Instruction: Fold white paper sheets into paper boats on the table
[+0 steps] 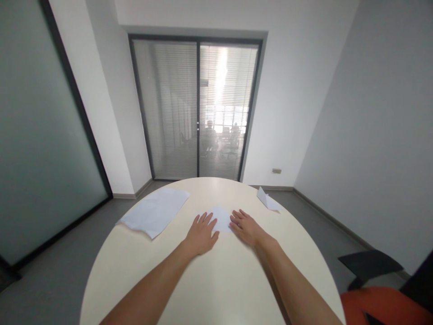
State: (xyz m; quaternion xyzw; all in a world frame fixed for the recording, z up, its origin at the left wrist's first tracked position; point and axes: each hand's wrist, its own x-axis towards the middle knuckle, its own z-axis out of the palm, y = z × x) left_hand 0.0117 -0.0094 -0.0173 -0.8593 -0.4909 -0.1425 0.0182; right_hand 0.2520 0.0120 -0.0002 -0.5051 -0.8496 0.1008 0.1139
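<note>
A small sheet of white paper (222, 218) lies on the table between my two hands, its outer sides partly covered by them. My left hand (202, 234) rests palm down with its fingers spread, over the paper's left side. On the paper's right edge is my right hand (245, 227), palm down, fingers stretched out and slightly apart. Neither hand grips anything. To the left lies a larger white sheet (157, 209) with a wavy near edge. A folded piece of white paper (268, 201) sits at the table's far right, one corner standing up.
Everything lies on a round cream table (209, 289). An orange and black chair (382, 302) stands by its right side. Beyond the table is a glass door with blinds (198, 108); a frosted glass panel (43, 126) is at the left.
</note>
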